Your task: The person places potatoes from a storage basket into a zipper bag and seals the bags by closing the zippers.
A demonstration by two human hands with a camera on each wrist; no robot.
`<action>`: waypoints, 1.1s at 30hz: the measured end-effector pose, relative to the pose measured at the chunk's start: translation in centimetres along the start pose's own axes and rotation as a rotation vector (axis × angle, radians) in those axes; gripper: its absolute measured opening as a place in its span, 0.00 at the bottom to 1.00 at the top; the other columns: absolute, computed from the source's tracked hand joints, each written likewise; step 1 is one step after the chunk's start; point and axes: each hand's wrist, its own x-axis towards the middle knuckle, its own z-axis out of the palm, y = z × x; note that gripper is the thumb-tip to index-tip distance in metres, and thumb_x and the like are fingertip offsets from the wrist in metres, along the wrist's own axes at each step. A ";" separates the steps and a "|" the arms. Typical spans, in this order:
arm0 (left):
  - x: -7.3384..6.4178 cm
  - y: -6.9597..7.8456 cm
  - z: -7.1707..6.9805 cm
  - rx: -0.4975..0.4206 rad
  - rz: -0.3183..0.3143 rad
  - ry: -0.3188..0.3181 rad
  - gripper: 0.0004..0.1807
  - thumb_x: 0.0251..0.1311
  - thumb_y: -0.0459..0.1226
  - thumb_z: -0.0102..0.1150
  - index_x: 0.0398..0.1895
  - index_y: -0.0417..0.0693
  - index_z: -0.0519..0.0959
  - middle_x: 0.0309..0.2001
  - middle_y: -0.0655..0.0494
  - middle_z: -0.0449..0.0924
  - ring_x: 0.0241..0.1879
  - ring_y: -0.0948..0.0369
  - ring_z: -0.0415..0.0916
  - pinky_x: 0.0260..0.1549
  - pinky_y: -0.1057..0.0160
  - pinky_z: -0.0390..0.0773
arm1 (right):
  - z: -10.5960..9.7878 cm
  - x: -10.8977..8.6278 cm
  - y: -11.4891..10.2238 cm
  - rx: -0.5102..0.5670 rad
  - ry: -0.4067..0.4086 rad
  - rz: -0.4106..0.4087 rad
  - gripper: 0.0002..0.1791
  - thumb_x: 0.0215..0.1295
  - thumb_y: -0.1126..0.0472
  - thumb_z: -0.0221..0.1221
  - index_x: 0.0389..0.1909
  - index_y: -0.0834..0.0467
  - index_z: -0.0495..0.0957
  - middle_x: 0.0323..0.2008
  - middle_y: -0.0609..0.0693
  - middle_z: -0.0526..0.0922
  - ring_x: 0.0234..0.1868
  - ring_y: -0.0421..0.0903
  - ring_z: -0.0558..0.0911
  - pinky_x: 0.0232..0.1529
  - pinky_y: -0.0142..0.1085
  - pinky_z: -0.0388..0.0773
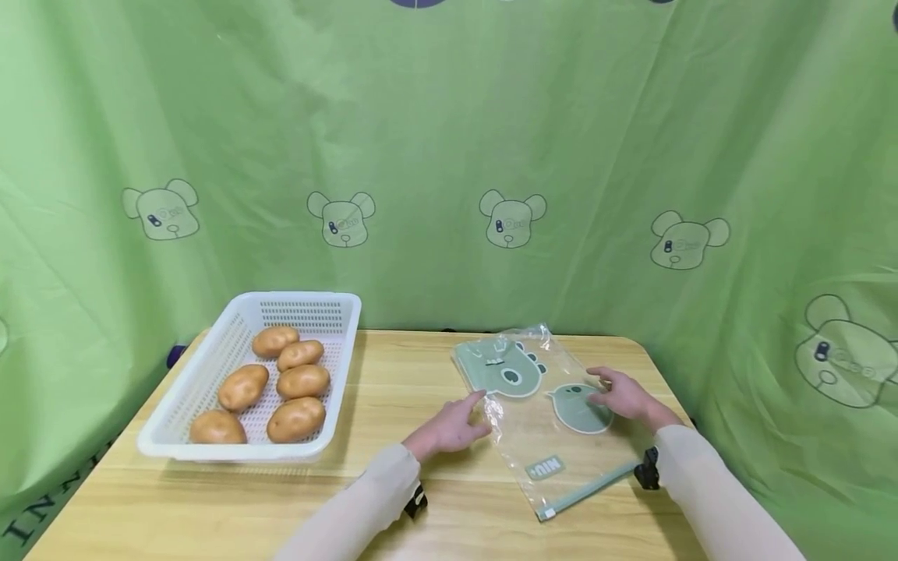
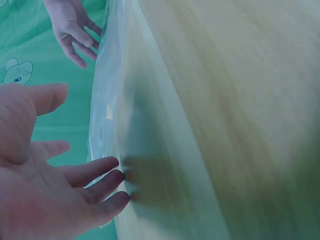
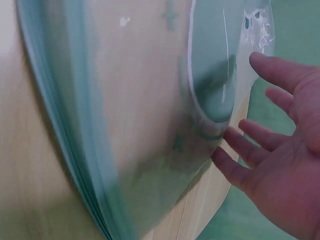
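A clear zip bag [image 1: 522, 436] with green dinosaur prints lies flat on the wooden table, its green slider strip [image 1: 589, 491] toward the front. My left hand [image 1: 454, 425] is at the bag's left edge, fingers spread, thumb apart. In the left wrist view the fingertips [image 2: 120, 199] of this left hand come down right at the tabletop. On the other side, my right hand [image 1: 627, 397] reaches over the bag's right edge near the round green print [image 1: 582, 409]. The right wrist view shows its fingers [image 3: 232, 167] extended, tips at the bag's edge, gripping nothing.
A white plastic basket [image 1: 150, 425] with several potatoes [image 1: 243, 388] stands at the table's left. A green curtain [image 1: 421, 140] printed with bear heads hangs right behind the table [image 1: 393, 366] and along its sides.
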 end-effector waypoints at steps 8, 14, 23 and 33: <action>0.0 -0.1 -0.1 -0.083 -0.003 0.019 0.36 0.63 0.44 0.56 0.72 0.46 0.55 0.61 0.36 0.67 0.60 0.45 0.66 0.59 0.46 0.66 | 0.0 -0.1 0.3 0.129 0.006 -0.056 0.33 0.59 0.69 0.60 0.63 0.73 0.60 0.61 0.76 0.61 0.58 0.75 0.65 0.55 0.58 0.69; 0.2 -0.2 -0.3 -0.223 -0.002 0.095 0.31 0.60 0.37 0.60 0.66 0.45 0.64 0.54 0.39 0.69 0.42 0.52 0.73 0.41 0.54 0.78 | -0.3 -0.7 0.5 0.169 0.009 -0.060 0.30 0.59 0.70 0.59 0.62 0.73 0.63 0.60 0.74 0.64 0.55 0.71 0.71 0.51 0.51 0.75; 0.3 0.0 0.0 -0.525 -0.087 0.220 0.33 0.46 0.23 0.60 0.61 0.42 0.69 0.48 0.37 0.71 0.38 0.53 0.72 0.34 0.60 0.80 | 0.1 -1.5 -0.6 0.229 0.000 -0.067 0.28 0.60 0.67 0.60 0.61 0.70 0.66 0.59 0.73 0.66 0.52 0.65 0.75 0.48 0.46 0.78; -0.2 -1.2 -2.1 -0.602 -0.079 0.225 0.22 0.45 0.16 0.50 0.44 0.37 0.79 0.41 0.49 0.78 0.37 0.56 0.75 0.33 0.63 0.79 | 0.5 -2.0 -2.0 0.310 -0.065 -0.094 0.26 0.63 0.68 0.58 0.60 0.72 0.65 0.58 0.74 0.66 0.52 0.63 0.76 0.45 0.39 0.80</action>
